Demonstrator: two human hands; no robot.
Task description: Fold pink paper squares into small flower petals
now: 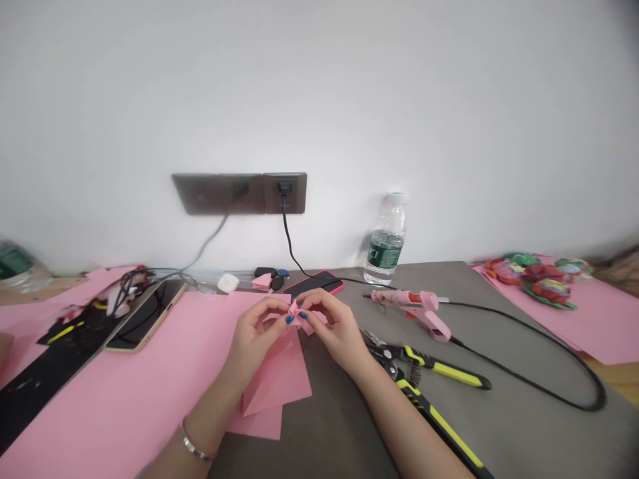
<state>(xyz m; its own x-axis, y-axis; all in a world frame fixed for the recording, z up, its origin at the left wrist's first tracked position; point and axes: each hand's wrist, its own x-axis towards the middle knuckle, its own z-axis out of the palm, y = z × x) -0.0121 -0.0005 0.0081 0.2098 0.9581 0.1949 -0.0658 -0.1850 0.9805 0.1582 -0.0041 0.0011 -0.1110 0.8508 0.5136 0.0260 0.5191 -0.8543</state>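
Note:
A small folded piece of pink paper [295,315] is pinched between both hands, above the table. My left hand [257,332] has its thumb and index finger closed on the piece's left side. On the right side, my right hand [335,326] grips the same piece with thumb and fingers. Beneath the hands lie pink paper sheets [279,379], partly overlapping. The exact folds are small and partly covered by the fingertips.
Right of the hands are a pink glue gun [407,303], yellow-black pliers [424,392] and a water bottle [385,246]. Behind lies a phone [317,283]; another phone [147,316] is left. Colourful flowers [542,276] rest far right. A black cable [549,326] loops across the table.

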